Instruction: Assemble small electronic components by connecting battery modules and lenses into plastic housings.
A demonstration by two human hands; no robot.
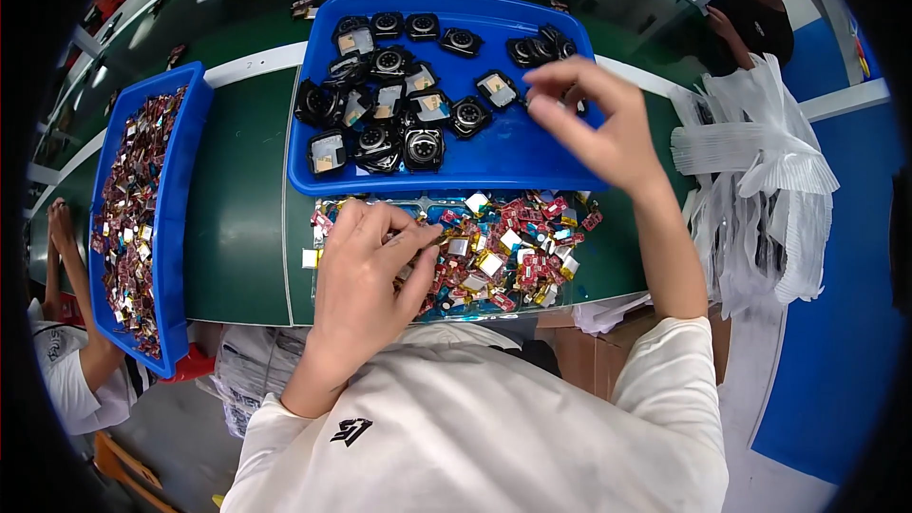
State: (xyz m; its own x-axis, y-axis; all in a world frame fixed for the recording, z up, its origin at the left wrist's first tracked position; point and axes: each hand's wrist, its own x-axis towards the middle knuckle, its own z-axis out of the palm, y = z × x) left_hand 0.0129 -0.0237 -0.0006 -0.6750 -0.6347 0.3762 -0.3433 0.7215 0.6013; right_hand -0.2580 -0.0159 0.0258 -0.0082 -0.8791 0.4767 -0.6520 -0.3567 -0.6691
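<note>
My left hand hovers over the near left part of a heap of small battery cells and red circuit pieces. Its fingers are loosely curled, thumb and forefinger apart, with nothing visible between them. Over the right side of a large blue tray is my right hand, slightly blurred. Thumb and forefinger are spread, close to a dark piece partly hidden behind the hand. Several black smartwatch cases lie in the tray, mostly on the left; some are opened and show silvery or tan insides. A small cluster of cases sits at far right.
A long blue bin full of small red and silvery parts stands at left. White pleated sheets are stacked at right. A green worktop lies underneath. Other people's arms show at far left, and another person sits far right.
</note>
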